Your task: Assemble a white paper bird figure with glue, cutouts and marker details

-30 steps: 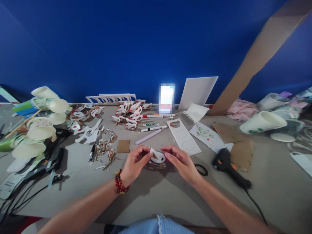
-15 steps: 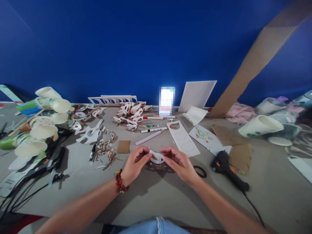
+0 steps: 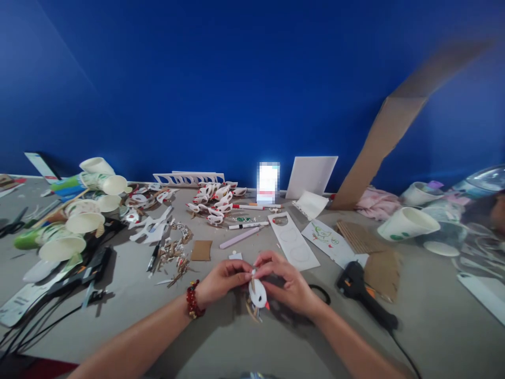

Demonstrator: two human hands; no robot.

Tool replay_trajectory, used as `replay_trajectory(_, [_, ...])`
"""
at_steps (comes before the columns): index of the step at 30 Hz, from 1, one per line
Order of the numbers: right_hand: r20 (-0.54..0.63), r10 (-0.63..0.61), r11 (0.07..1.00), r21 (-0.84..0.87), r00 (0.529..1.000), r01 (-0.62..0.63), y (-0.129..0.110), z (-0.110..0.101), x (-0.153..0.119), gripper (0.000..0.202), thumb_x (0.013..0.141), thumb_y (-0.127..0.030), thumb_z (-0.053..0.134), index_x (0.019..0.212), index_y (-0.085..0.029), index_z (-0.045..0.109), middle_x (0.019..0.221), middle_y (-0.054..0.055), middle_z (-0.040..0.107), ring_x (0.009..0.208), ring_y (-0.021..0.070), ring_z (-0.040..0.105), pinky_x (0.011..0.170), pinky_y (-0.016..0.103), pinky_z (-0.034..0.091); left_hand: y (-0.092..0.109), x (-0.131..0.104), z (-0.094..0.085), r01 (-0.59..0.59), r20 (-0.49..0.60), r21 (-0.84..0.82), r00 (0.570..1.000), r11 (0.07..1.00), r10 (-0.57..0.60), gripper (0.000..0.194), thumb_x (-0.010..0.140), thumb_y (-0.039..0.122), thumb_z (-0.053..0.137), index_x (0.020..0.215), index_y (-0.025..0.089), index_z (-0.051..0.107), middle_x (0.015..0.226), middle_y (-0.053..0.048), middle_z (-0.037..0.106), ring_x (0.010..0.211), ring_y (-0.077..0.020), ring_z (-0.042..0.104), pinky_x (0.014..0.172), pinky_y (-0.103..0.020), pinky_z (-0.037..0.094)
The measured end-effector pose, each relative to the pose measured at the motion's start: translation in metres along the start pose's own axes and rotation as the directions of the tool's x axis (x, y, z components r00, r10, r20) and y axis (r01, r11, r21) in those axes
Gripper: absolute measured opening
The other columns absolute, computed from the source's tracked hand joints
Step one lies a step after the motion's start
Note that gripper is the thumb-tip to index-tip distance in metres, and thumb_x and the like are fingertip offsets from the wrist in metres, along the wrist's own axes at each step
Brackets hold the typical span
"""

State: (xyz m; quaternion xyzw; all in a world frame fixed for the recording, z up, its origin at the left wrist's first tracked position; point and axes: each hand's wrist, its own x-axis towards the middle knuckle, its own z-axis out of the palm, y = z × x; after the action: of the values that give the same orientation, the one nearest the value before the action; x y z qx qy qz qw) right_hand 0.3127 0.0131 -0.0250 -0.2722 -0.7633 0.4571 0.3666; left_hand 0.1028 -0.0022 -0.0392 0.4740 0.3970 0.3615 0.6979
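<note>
Hands: My left hand (image 3: 231,277) and right hand (image 3: 287,283) pinch a flat white, red-beaked bird cutout (image 3: 258,295).
Cups: White paper cups (image 3: 84,216) lie left, contents unclear.

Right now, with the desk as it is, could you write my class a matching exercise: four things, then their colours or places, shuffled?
1. Glue gun
2. Bracelet
3. Bird cutout
4. Cloth

A. Held by left hand and right hand
B. Pink, near the blue wall
C. Black
D. Red, beaded

Pairs: 1-C, 2-D, 3-A, 4-B
</note>
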Motion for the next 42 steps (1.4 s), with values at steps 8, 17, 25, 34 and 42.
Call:
replay_trajectory(8, [0.059,0.225,0.97,0.079,0.973,-0.229,0.001,-0.007,0.0,0.018,0.087,-0.036,0.061,0.085,-0.018,0.061,0.079,0.001,0.061,0.073,0.0146,0.056,0.066,0.025,0.045,0.006,0.002,-0.009,-0.123,-0.168,0.087,0.976,0.989,0.136,0.038,0.083,0.051,0.063,0.09,0.014,0.072,0.085,-0.007,0.069,0.078,-0.0169,0.059,0.074,-0.027,0.046])
replay_trajectory(17, [-0.056,0.253,0.966,-0.047,0.966,-0.256,0.007,0.002,0.001,0.008,0.082,-0.022,0.058,0.078,-0.018,0.063,0.072,-0.001,0.063,0.068,0.0144,0.055,0.06,0.023,0.041,0.013,-0.004,-0.004,-0.227,-0.026,0.352,0.967,0.908,0.252,0.035,0.088,0.048,0.056,0.089,0.014,0.066,0.08,-0.003,0.061,0.073,-0.0151,0.054,0.067,-0.024,0.041])
replay_trajectory(25, [-0.1,0.18,0.955,-0.222,0.979,-0.198,-0.003,0.014,0.0,0.01,0.082,-0.015,0.053,0.078,-0.019,0.061,0.074,-0.001,0.063,0.068,0.0142,0.054,0.063,0.024,0.042,0.013,-0.004,0.004,-0.253,-0.009,0.595,0.947,0.763,0.321,0.009,0.079,0.026,0.062,0.078,0.017,0.059,0.078,-0.001,0.059,0.073,-0.0156,0.052,0.067,-0.023,0.038])
replay_trajectory(34, [-0.116,0.169,0.957,-0.22,0.979,-0.192,-0.001,0.014,0.0,0.014,0.089,-0.03,0.055,0.091,-0.019,0.064,0.079,0.001,0.063,0.072,0.0165,0.058,0.065,0.026,0.044,-0.002,0.001,-0.002,-0.211,-0.101,0.384,0.958,0.899,0.268,0.021,0.082,0.032,0.061,0.071,0.016,0.052,0.066,0.003,0.047,0.061,-0.0105,0.042,0.057,-0.021,0.033])
replay_trajectory(42, [-0.244,0.205,0.929,-0.257,0.948,-0.267,-0.001,-0.012,0.005,0.02,0.092,-0.034,0.052,0.086,-0.019,0.064,0.078,0.002,0.065,0.072,0.0173,0.06,0.064,0.026,0.045,-0.004,0.004,-0.005,-0.15,-0.183,0.022,0.971,0.989,0.151,0.04,0.073,0.049,0.074,0.075,0.015,0.054,0.066,0.002,0.052,0.06,-0.0097,0.046,0.056,-0.021,0.035])
